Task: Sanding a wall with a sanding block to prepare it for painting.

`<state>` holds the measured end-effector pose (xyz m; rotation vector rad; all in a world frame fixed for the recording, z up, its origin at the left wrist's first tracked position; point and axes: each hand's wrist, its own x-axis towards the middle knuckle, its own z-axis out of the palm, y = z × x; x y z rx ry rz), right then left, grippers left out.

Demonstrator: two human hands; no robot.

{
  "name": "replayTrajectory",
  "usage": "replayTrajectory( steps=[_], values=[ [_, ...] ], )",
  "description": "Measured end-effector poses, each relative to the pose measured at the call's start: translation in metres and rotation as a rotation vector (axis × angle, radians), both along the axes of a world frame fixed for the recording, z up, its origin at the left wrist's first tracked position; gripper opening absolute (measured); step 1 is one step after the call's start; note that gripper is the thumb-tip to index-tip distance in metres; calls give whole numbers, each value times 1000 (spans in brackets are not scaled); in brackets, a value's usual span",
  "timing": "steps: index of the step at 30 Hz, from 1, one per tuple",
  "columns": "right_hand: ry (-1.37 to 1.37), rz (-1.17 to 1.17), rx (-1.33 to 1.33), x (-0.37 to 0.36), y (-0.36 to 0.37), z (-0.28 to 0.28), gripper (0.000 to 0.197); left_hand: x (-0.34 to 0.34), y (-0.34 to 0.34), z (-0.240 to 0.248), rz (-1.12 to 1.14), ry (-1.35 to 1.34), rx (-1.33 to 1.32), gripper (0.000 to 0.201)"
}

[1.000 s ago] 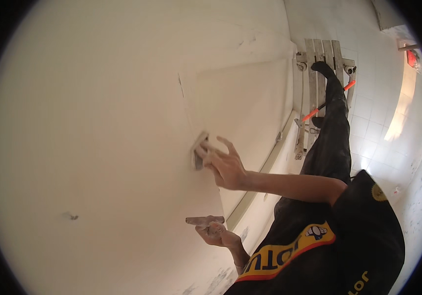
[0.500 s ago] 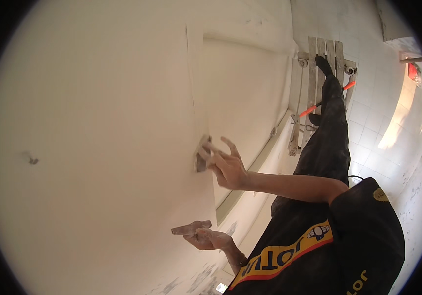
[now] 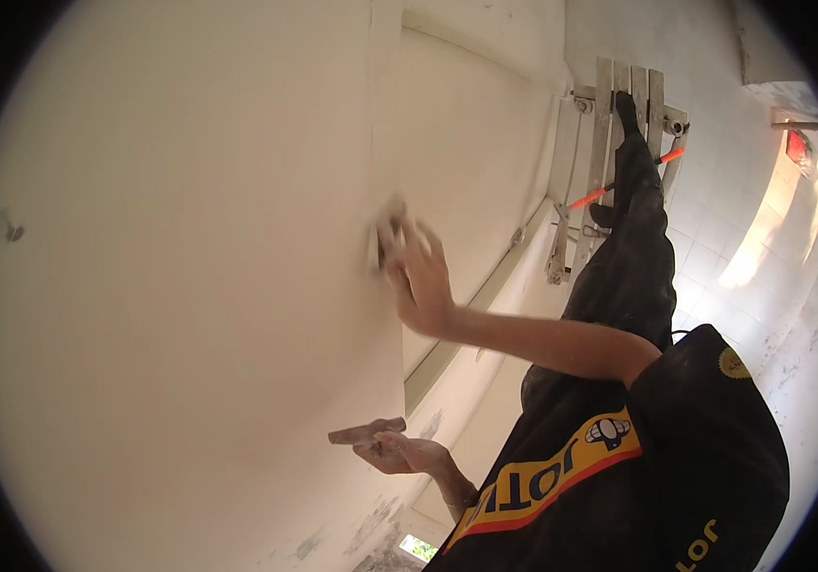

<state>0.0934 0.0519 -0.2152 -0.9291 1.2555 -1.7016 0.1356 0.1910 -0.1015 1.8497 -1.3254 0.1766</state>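
My right hand (image 3: 417,276) is stretched toward the pale wall, fingers pressed on a small grey-brown pad (image 3: 385,238) flat against its surface. Motion blurs the pad and fingertips, so I cannot tell whether it is sandpaper or a block. Beside it runs the edge of a recessed panel (image 3: 466,114). Lower in the view and nearer my chest, my left hand (image 3: 395,453) is closed round a flat, dusty brownish block (image 3: 363,433). The block's far end points at the wall. Both hands look dusty.
My feet rest on a slatted wooden platform (image 3: 604,124) with an orange bar (image 3: 588,197) across it. A ledge (image 3: 500,272) runs below the panel. A small dark fitting (image 3: 14,233) sticks out of the wall at far left. Pale tiled floor (image 3: 705,224) lies right of the platform.
My right hand and the pad have moved up the picture along the wall, its raised fingers now lower on the pad. The left hand keeps its hold. The whole view has shifted slightly.
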Motion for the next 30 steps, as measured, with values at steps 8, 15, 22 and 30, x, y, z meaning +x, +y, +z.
replayTrajectory(
  steps=[8,15,22,30],
  values=[
    [123,127,-72,-11,28,-17,22,3,-6,-5,-64,-62,-53,22],
    [255,538,-167,52,128,-29,35,2,-2,-4,55,-44,-108,20],
    [-43,1367,-300,44,189,-21,29,-7,-15,-1,21,-166,-123,31],
    [-183,658,426,-86,39,-64,21,-9,-15,-8,-32,-55,-171,26]
  ],
)
